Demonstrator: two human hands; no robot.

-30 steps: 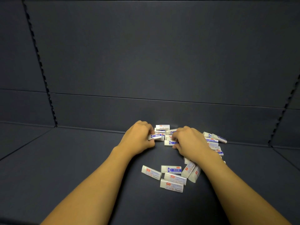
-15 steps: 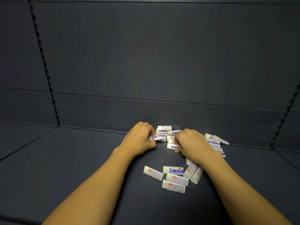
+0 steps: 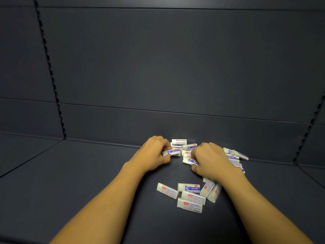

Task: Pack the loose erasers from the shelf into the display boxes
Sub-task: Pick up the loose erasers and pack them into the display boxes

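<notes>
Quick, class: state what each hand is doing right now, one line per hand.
Left hand: fingers curled, pinching a blue-labelled eraser.
Right hand: fingers curled, gripping another blue-labelled eraser at the pile's edge.

A dark grey back wall [image 3: 175,59] is rising behind a matching flat shelf board [image 3: 79,182], with thin seams running across its panels. Slotted metal uprights [image 3: 50,74] are standing at left and right, and faint light is falling from above.
</notes>
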